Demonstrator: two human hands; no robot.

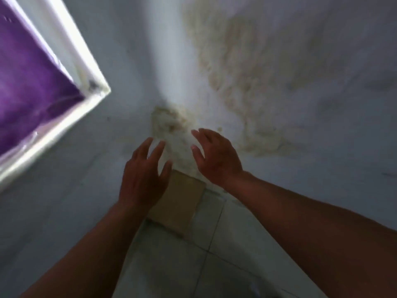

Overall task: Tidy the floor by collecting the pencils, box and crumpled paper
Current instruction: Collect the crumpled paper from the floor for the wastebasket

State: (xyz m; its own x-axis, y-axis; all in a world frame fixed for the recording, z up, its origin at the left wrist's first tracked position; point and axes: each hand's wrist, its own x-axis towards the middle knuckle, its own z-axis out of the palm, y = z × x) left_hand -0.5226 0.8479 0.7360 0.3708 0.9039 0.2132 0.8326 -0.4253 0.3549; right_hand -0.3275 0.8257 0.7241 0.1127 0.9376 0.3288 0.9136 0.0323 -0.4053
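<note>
A flat brown cardboard box lies on the pale tiled floor, tucked into the corner where two walls meet. My left hand hovers above its left edge with fingers spread and nothing in it. My right hand is raised above and to the right of the box, fingers apart and empty as well. Part of the box is hidden under my left wrist. No pencils or crumpled paper show in this view. The picture is blurred.
Grey-white walls close in on both sides, the right one marked with a large yellowish stain. A white-framed opening with purple fabric fills the upper left. Floor tiles run toward the bottom of the view.
</note>
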